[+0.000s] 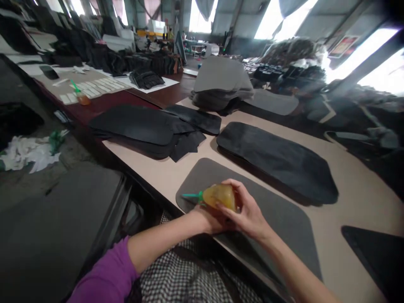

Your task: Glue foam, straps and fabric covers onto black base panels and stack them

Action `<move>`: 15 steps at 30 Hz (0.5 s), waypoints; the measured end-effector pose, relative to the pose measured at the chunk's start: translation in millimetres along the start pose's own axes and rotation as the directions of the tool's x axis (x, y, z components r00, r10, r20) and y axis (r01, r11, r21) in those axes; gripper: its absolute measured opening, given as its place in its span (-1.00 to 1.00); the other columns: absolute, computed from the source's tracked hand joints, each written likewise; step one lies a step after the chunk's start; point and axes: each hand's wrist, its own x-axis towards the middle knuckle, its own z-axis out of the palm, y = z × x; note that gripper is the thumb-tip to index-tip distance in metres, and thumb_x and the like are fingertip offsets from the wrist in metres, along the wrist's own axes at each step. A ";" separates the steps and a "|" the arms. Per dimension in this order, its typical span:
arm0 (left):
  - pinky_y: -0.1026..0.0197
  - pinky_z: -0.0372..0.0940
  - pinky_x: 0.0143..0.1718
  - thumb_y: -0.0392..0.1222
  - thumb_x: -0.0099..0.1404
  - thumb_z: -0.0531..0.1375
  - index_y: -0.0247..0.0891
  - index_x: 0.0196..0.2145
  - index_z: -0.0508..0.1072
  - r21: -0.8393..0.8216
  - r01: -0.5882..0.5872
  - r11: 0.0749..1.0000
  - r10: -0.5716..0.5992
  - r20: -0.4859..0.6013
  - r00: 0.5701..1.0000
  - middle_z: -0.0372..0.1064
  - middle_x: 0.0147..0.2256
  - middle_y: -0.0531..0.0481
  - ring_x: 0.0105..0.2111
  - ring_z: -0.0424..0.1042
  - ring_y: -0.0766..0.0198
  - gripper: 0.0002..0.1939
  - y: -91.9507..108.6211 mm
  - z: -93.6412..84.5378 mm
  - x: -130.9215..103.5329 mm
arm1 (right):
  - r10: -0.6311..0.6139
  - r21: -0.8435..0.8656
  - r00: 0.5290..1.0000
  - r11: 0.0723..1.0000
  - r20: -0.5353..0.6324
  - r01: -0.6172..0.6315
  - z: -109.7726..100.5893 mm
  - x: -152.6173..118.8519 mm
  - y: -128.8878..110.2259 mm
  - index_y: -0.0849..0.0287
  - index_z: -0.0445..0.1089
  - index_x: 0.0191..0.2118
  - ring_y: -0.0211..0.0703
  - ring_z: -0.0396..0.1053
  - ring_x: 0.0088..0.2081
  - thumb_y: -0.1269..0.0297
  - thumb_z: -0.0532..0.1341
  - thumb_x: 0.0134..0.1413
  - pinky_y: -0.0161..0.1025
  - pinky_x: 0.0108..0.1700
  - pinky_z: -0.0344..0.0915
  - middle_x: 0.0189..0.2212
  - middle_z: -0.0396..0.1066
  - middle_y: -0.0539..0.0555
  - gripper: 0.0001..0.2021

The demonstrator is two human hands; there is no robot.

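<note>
A squeeze bottle (221, 196) of yellowish liquid lies sideways in my right hand (248, 210), whose thumb and fingers wrap round its base end. Its thin green nozzle (192, 195) points left. Below the bottle is my left hand (213, 219), close to the right hand. The bottle and the right hand cover its fingers, so whether it grips anything is hidden. Under both hands lies a dark grey rounded panel (268, 206), flat at the near edge of the table (139, 162).
Stacked black panels (274, 155) lie beyond the grey one, and another black stack (135, 126) sits left with small black pieces (187, 145). Grey sheets (222, 78) are piled farther back. A second bottle (82, 99) stands far left. A black piece (375, 252) lies right.
</note>
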 end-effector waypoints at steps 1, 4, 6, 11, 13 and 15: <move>-0.01 -0.02 0.42 0.05 0.51 -0.02 -0.24 0.42 0.03 0.003 -0.008 1.000 0.008 -0.007 1.000 -0.01 0.43 -0.11 0.39 0.01 0.03 -0.36 -0.1 -0.2 1.1 | -0.032 -0.027 0.999 0.999 0.010 0.032 2.2 -0.8 -1.4 0.00 0.25 0.12 -0.02 0.43 -0.07 0.09 0.37 0.17 -0.13 -0.01 0.42 -0.06 0.39 0.09 -0.53; -0.07 0.07 0.39 -0.06 0.45 0.08 -0.19 0.36 0.17 0.013 -0.022 1.000 0.022 -0.007 1.000 0.18 0.34 -0.10 0.34 0.11 -0.02 -0.42 -0.5 -4.2 2.3 | -0.077 -0.074 0.997 0.994 0.010 0.077 9.4 -2.7 -1.6 -0.01 0.26 0.13 0.00 0.43 -0.04 0.10 0.36 0.17 -0.12 0.03 0.41 -0.03 0.39 0.10 -0.54; -0.09 0.10 0.37 -0.09 0.42 0.09 -0.16 0.32 0.25 0.029 -0.044 0.999 0.043 0.004 0.999 0.25 0.30 -0.07 0.33 0.15 -0.02 -0.46 -0.3 -8.0 1.2 | -0.043 -0.092 0.998 0.995 -0.036 0.039 14.2 -3.1 0.4 -0.01 0.26 0.13 0.00 0.44 -0.05 0.08 0.37 0.17 -0.12 0.01 0.42 -0.02 0.39 0.10 -0.53; -0.15 0.31 0.19 -0.14 0.39 0.03 -0.17 0.35 0.27 0.027 -0.036 0.999 0.036 -0.028 0.999 0.07 0.39 -0.04 0.36 0.10 -0.04 -0.41 1.1 -10.2 -3.4 | 0.147 -0.147 0.966 0.973 -0.212 -0.180 23.6 4.2 -1.0 0.05 0.31 0.07 0.04 0.46 -0.11 -0.12 0.38 0.06 -0.07 -0.05 0.43 -0.08 0.46 0.11 -0.45; -0.20 0.35 0.12 -0.14 0.40 0.01 -0.18 0.37 0.25 0.020 -0.021 1.000 0.021 -0.037 0.999 0.03 0.41 -0.06 0.36 0.09 -0.07 -0.40 1.1 -7.4 -4.3 | 0.231 -0.156 0.937 0.948 -0.262 -0.277 26.7 9.6 -4.4 0.07 0.32 0.03 0.08 0.47 -0.14 -0.22 0.35 0.02 -0.02 -0.06 0.41 -0.12 0.48 0.11 -0.41; -0.20 0.32 0.19 -0.09 0.45 -0.03 -0.22 0.36 0.26 0.010 -0.004 1.000 0.004 -0.015 1.000 0.10 0.38 -0.11 0.36 0.11 -0.07 -0.43 0.8 -3.7 -4.4 | 0.318 -0.157 0.905 0.915 -0.282 -0.371 28.8 13.7 -7.4 0.08 0.34 0.02 0.12 0.47 -0.17 -0.30 0.31 -0.01 0.02 -0.10 0.40 -0.16 0.50 0.13 -0.36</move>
